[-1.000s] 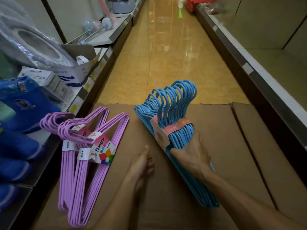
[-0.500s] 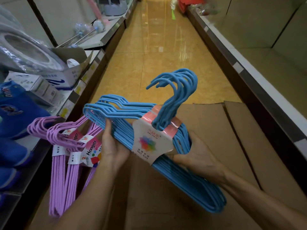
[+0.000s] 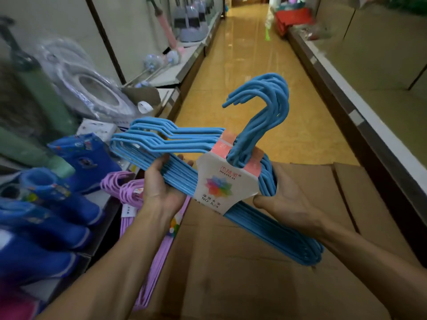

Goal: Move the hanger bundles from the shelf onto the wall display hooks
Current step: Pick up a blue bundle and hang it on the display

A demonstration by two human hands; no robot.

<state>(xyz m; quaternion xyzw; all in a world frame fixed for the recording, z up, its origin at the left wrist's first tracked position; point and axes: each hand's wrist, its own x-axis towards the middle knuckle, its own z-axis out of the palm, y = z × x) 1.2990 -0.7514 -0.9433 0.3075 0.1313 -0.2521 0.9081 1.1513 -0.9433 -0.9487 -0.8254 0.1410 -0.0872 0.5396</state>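
Both hands are holding the blue hanger bundle (image 3: 175, 144) up in the air above the cardboard boxes (image 3: 265, 262), which are lying flat and filling the near end of the aisle. The left hand (image 3: 163, 184) is gripping the bundle's left arm from below, its grip wrapped around the stacked blue wires with the fingertips (image 3: 184, 160) curling over the top. The right hand (image 3: 288, 199) is cupping the bundle to the right of the paper label (image 3: 221, 183), its grip closed on the wires there, with the thumb lying just below the label's lower edge. The bundle's hooks (image 3: 265, 107) are pointing up and away from the boxes, curving left at the top. Its right arm is sloping down past the right wrist, hanging above the boxes.

The label is wrapping the neck of the bundle, white with a multicoloured flower print and a pink band at its top.

The purple hanger bundles (image 3: 129, 192) are lying at the left edge of the boxes, partly hidden behind the left forearm, their hooks pointing towards the shelf (image 3: 101, 202) beside the boxes. On that shelf, blue children's boots (image 3: 87, 158) are sitting left of the boxes, with a plastic-wrapped white toilet seat (image 3: 92, 88) behind them. The tiled floor (image 3: 242, 77) is stretching away beyond the boxes.
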